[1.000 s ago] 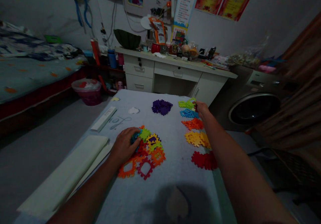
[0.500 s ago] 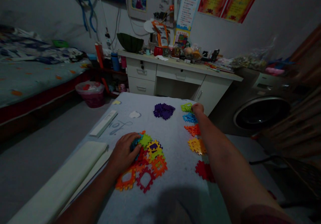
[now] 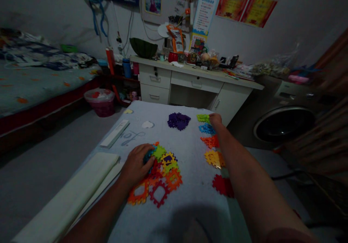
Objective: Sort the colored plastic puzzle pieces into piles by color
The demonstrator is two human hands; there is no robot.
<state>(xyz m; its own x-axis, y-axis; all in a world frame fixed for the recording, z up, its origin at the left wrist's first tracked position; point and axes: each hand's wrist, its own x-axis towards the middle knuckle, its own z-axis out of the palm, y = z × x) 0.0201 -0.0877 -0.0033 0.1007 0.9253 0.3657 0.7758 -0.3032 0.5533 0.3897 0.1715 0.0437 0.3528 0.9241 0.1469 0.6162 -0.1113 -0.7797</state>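
Pretty dim shot, tbh. The left hand (image 3: 136,167) is laid on the near-left side of a mixed pile of foam puzzle pieces (image 3: 165,172) on the table (image 3: 190,210), with the fingers (image 3: 144,151) curled over a blue piece (image 3: 149,156). Whether it's actually gripped can't be made out. The right hand (image 3: 215,119) is stretched far right, touching the green stack (image 3: 202,118). That stack is lined up with the blue stack (image 3: 206,128), orange stack (image 3: 210,141), yellow stack (image 3: 213,158) and red stack (image 3: 221,185), each one nearer. A purple heap (image 3: 178,120) is set just left of the green. A white box (image 3: 114,133) is laid by the left edge.
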